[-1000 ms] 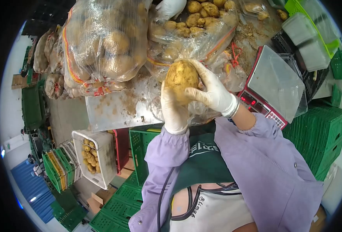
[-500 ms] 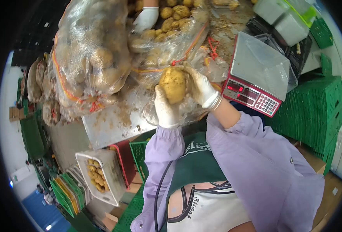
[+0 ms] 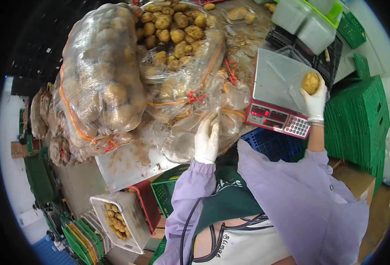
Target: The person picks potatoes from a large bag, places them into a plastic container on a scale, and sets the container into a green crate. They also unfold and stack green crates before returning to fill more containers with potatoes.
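Note:
A large yellow potato (image 3: 310,83) is gripped in my right hand (image 3: 316,99), which wears a white glove and hangs over the right side of the weighing scale (image 3: 276,79). Red digits glow on the scale's display. My left hand (image 3: 207,139), also gloved, is empty with fingers loosely spread beside the lower end of an open clear sack (image 3: 181,99). Loose potatoes (image 3: 177,35) fill the mouth of that sack. To its left lies a full, tied sack of potatoes (image 3: 104,75) in clear wrap.
A white crate (image 3: 135,229) of potatoes stands on the floor at lower left, beside a red crate (image 3: 147,205). Green crates (image 3: 354,123) are stacked at right. Grey tubs (image 3: 316,37) sit behind the scale, and a clear pack (image 3: 239,15) lies at the back.
My right hand has carried the potato rightward, from between both hands to over the scale. My left hand has let go of it. Another gloved hand has left the open sack.

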The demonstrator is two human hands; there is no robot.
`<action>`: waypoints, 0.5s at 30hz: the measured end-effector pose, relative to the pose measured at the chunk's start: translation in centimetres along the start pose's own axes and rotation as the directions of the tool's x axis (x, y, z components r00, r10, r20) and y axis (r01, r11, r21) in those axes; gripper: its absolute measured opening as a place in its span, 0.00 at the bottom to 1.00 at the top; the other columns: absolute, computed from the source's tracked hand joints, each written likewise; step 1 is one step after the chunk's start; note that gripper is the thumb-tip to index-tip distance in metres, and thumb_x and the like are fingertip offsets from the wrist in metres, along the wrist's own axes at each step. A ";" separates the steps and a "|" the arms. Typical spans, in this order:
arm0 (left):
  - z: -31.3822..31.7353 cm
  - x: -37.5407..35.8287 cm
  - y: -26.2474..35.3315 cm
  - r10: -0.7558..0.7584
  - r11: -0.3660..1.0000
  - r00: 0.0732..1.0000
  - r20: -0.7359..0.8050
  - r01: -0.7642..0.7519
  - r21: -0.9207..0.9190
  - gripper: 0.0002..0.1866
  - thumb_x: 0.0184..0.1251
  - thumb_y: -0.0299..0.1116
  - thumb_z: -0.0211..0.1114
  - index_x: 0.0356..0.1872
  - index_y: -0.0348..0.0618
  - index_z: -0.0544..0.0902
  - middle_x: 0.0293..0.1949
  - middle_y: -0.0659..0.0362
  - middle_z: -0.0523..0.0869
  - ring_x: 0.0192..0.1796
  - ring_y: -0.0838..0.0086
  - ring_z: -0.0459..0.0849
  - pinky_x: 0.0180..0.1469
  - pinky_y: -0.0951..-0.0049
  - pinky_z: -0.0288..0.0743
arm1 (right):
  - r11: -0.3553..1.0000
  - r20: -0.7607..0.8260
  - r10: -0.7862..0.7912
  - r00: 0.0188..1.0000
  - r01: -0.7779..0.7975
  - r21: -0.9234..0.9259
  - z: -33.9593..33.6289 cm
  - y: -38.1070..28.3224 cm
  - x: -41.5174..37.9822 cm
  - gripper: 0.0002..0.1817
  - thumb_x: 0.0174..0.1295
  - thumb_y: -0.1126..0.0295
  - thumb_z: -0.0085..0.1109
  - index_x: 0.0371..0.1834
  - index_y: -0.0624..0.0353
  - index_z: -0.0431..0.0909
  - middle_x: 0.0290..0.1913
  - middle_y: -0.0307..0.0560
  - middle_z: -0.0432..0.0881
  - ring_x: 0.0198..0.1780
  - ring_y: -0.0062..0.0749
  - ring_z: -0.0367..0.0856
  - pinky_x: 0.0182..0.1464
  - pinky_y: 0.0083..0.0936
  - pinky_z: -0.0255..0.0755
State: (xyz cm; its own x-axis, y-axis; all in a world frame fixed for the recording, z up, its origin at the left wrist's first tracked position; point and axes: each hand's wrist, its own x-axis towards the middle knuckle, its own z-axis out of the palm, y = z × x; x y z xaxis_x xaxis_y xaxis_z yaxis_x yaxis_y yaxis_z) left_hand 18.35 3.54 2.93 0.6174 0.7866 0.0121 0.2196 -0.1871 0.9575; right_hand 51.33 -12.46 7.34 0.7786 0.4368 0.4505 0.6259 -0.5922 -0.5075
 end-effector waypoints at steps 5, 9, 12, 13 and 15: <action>-0.2 -0.3 0.6 -0.138 0.990 0.990 -0.035 0.136 -0.046 0.18 0.67 0.34 0.56 0.55 0.36 0.75 0.51 0.51 0.79 0.51 0.68 0.78 0.55 0.72 0.69 | 0.985 0.334 0.047 0.941 0.012 -0.173 1.6 4.8 0.6 0.30 0.48 0.62 0.66 0.58 0.52 0.71 0.51 0.55 0.73 0.54 0.53 0.69 0.59 0.41 0.63; -0.3 -0.2 0.1 -0.152 0.988 0.986 -0.070 0.153 0.003 0.18 0.65 0.35 0.58 0.53 0.38 0.77 0.51 0.49 0.80 0.54 0.62 0.79 0.57 0.69 0.70 | 0.966 0.131 -0.146 0.981 0.170 -0.196 2.0 -3.8 1.8 0.24 0.52 0.60 0.64 0.53 0.54 0.74 0.53 0.51 0.74 0.56 0.49 0.68 0.61 0.39 0.60; -0.6 0.0 0.2 -0.216 0.976 0.972 -0.089 0.216 -0.012 0.17 0.65 0.34 0.58 0.53 0.39 0.77 0.50 0.48 0.80 0.53 0.62 0.79 0.57 0.69 0.70 | 0.944 0.064 -0.312 0.948 0.302 0.131 6.0 -9.9 2.9 0.24 0.53 0.59 0.63 0.52 0.56 0.75 0.54 0.51 0.75 0.58 0.46 0.68 0.61 0.39 0.60; -0.7 0.0 0.1 -0.243 0.970 0.965 -0.097 0.240 -0.038 0.17 0.65 0.33 0.58 0.53 0.39 0.77 0.50 0.48 0.80 0.53 0.62 0.79 0.57 0.69 0.70 | 0.919 0.154 -0.326 0.933 0.275 0.283 7.5 -12.4 2.8 0.24 0.52 0.60 0.63 0.52 0.57 0.75 0.54 0.51 0.75 0.59 0.46 0.68 0.62 0.39 0.60; -0.9 0.0 -1.0 -0.274 0.961 0.955 -0.113 0.266 -0.076 0.17 0.65 0.33 0.58 0.54 0.38 0.77 0.51 0.47 0.80 0.54 0.62 0.79 0.57 0.69 0.70 | 0.823 0.275 -0.461 0.844 0.291 0.487 12.0 -16.7 1.9 0.23 0.53 0.61 0.63 0.52 0.56 0.75 0.56 0.52 0.74 0.61 0.47 0.67 0.63 0.42 0.59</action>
State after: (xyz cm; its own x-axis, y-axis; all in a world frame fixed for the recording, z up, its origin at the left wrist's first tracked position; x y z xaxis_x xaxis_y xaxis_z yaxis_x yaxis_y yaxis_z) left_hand 17.44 4.22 2.28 0.4443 0.8689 -0.2181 0.3184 0.0744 0.9450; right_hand 42.92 6.40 7.86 0.3807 0.8276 0.4125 0.7642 -0.0304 -0.6443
